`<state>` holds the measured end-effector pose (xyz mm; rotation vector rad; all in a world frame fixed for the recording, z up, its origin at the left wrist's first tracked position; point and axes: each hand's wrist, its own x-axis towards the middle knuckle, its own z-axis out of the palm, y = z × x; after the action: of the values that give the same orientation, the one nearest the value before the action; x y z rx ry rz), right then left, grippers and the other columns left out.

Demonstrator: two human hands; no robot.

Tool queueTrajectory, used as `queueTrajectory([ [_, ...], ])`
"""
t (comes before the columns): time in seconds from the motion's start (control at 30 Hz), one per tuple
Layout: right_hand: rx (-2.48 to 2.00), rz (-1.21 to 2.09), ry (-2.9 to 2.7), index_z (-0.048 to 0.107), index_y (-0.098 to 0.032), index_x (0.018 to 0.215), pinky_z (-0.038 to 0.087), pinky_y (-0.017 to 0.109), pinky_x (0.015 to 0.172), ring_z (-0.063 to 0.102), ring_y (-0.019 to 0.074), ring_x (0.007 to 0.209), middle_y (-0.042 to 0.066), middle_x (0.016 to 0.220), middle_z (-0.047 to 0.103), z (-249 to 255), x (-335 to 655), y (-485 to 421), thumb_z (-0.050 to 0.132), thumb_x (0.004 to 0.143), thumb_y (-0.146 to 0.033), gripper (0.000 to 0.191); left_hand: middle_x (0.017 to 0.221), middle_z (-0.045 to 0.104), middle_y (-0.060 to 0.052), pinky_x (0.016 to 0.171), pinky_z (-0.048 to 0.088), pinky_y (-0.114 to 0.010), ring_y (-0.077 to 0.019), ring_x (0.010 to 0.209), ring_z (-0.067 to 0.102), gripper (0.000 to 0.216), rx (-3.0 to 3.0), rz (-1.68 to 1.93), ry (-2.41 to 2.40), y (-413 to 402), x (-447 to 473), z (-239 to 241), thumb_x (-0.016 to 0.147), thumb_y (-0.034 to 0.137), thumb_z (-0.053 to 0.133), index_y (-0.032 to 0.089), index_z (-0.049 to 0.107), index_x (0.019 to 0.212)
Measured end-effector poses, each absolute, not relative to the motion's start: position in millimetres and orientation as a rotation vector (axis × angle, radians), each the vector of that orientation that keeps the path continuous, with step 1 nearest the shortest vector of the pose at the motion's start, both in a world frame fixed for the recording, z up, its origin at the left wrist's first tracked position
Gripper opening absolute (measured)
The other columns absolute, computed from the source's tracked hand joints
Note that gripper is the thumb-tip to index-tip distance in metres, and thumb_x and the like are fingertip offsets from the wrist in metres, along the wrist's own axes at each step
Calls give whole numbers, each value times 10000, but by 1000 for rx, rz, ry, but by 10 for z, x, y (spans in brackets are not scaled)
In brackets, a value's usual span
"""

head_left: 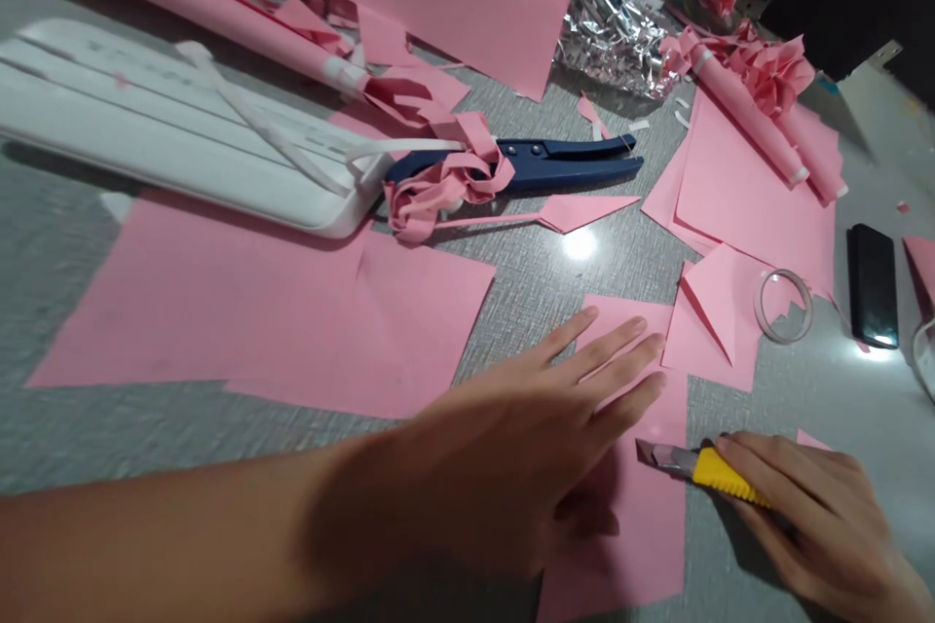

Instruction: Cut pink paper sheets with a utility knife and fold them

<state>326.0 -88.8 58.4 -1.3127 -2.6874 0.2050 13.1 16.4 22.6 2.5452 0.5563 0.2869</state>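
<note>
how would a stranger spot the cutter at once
On the grey table, find the pink sheet under the spread left hand. At that sheet's right edge, the right hand grips the cutter, blade pointing left. Its yellow handle sets it apart from the dark blue tool.

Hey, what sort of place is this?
Probably a papercraft work table: the right hand holds a yellow utility knife, the left hand rests on a pink sheet, and flower-like pink paper pieces lie near crumpled foil.
</note>
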Motion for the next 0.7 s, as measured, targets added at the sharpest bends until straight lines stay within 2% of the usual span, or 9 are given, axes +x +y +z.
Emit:
queueTrajectory([
  [0.27,-1316,185,-2713,712,-167,1309,621,261,762,822,165,872,83,1094,856,605,3235,-869,506,1135,-151,270,1782,384,-220,1390,258,-597,-369,1698,279,833,2527,241,521,184,135,233,947,403,711,60,444,1657],
  [0.5,-1358,174,-2720,698,-155,1320,608,256,719,832,164,877,81,1084,861,689,3156,-836,477,1158,-179,275,1764,423,-214,1392,268,-581,-362,1686,316,775,2506,271,520,173,123,247,936,359,694,61,492,1622],
  [0.7,-1364,158,-2763,689,-162,1338,596,264,690,841,165,875,63,1098,867,749,3152,-834,431,1188,-204,301,1749,454,-191,1403,234,-557,-337,1690,311,768,2518,300,537,178,121,236,985,407,716,72,481,1635],
])
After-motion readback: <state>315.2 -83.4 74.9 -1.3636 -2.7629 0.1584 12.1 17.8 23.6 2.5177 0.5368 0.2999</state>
